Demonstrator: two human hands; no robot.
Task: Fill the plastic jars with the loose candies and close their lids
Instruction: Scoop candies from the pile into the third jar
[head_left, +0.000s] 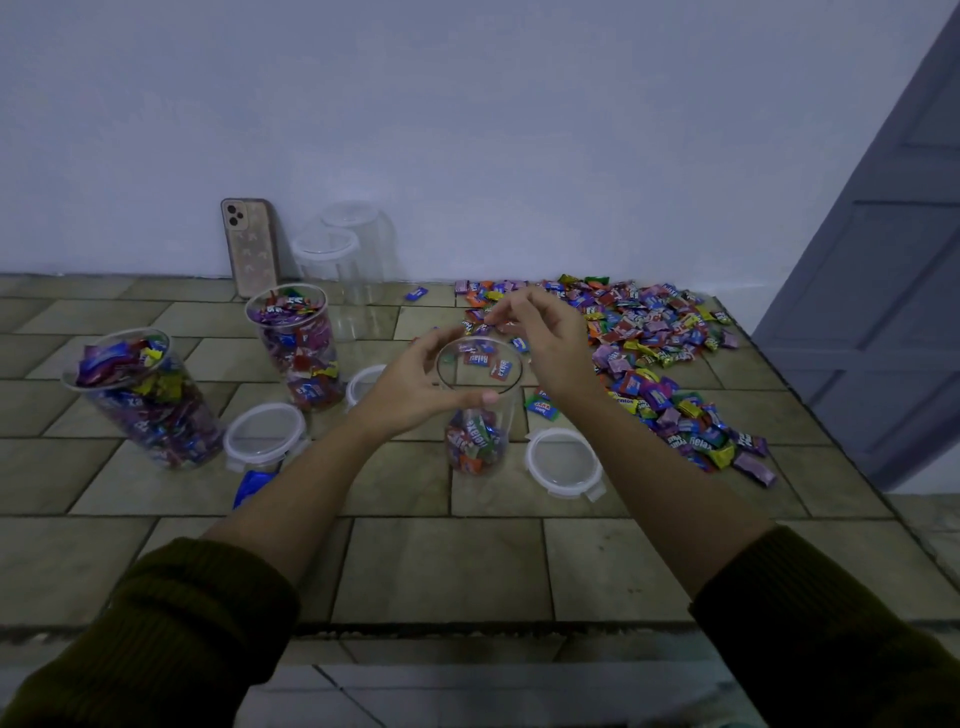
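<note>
Well left of the left grip, a full clear plastic jar (140, 395) and a second full jar (296, 348) stand on the tiled desk (441, 566). A round clear lid (265, 434) lies between them and that grip. The left hand (410, 389) curls thumb and fingers round the rim of a third tall clear jar (480, 436), probably to steady it for filling. This jar stands upright, long axis vertical and mouth up, with candies only at its bottom. Just above the mouth, the right hand (545, 343) bunches its fingertips; whether they pinch a candy I cannot tell. Right of both grips, within easy reach, lies the loose heap of coloured wrapped candies (660, 338).
</note>
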